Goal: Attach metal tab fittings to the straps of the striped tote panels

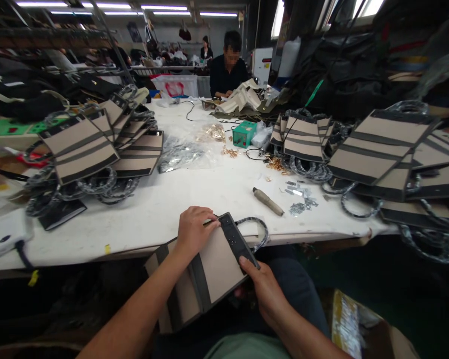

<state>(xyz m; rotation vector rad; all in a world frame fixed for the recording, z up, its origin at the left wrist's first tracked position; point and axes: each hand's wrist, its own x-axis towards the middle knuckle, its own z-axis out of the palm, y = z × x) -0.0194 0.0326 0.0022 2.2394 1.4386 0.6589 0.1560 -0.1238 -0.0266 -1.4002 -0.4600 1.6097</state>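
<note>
A beige bag panel (219,267) with dark cross strips lies tilted over my lap, against the table's front edge. Its top end has a dark band dotted with small shiny spots, and a handle (262,227) wrapped in clear plastic loops out from there. My left hand (195,232) has its fingers closed at the panel's far top corner; whether a small part is also between them I cannot tell. With the thumb on the dark band and the fingers underneath, my right hand (264,286) grips the near corner.
On the white table (149,209) lie a tape-wrapped tool (268,201), small metal plates (303,204), gold-coloured fittings (230,151) and a green box (244,134). Similar panels stand in piles at left (82,144) and right (377,144). A co-worker (228,70) sits across the table.
</note>
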